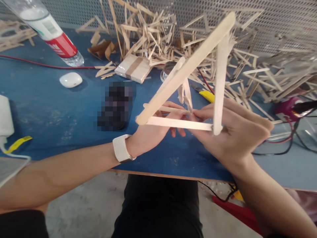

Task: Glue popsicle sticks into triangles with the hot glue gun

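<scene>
A stick frame (185, 68), built of flat wooden sticks, is held up over the near edge of the blue surface (74, 112), clear of it. Three sticks are joined at the front as a triangle: a long slanting one, a bottom one, and an upright at the right; further sticks are seen behind. A lower joint of the frame is grasped at the fingertips of the left hand (150, 137), the fingers partly screened by the bottom stick. The same joint is pinched between thumb and fingers of the right hand (232, 135), behind the upright. A white-banded watch (121, 148) is worn on the left wrist. Toward the far edge, a large tangle of sticks (148, 31) is heaped against a perforated panel (81, 15); before it are set a banded stick pack (135, 67), a small tin (168, 68) partly hidden by the frame, and a yellow-handled cutter (207, 96). A dark pixelated object (116, 105) is laid between pack and near edge. Farther left, a white rounded case (70, 80) is placed below a tilted water bottle (60, 43), with a red cable (32, 60) run alongside.
</scene>
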`<state>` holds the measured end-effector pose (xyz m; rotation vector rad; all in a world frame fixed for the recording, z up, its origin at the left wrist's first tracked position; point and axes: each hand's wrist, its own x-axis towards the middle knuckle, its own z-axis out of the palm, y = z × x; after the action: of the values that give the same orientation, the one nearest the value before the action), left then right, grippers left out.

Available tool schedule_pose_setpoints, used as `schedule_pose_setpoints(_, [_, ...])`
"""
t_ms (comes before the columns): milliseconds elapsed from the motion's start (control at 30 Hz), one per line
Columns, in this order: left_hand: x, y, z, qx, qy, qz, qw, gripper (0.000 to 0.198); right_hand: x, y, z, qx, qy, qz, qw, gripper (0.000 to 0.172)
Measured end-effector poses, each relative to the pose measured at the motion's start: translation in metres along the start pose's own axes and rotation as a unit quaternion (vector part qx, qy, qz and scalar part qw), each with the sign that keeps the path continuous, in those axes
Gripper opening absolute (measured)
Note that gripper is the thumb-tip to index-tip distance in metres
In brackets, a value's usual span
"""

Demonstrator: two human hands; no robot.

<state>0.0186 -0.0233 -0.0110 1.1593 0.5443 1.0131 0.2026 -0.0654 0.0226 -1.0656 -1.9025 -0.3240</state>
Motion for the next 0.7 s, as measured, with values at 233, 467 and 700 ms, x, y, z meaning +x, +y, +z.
schedule_pose_setpoints(233, [0.0017, 0.0039, 0.0033, 0.022, 0.016, 0.002, 1.0, 0.027, -0.0004, 0.0007, 0.0006, 0.001, -0.001, 0.0, 1.0, 0.018])
schedule_pose_setpoints(467, [0.0003, 0.0092, 0.006, 0.054, 0.025, -0.003, 0.998, 0.034, 0.0011, -0.0011, -0.0009, 0.003, -0.006, 0.004, 1.0, 0.02])
schedule_pose_setpoints(700, [0.0013, 0.0022, 0.003, 0.057, 0.032, -0.001, 0.998, 0.035, 0.0011, 0.0003, 0.0042, 0.007, 0.022, -0.022, 0.999, 0.016])
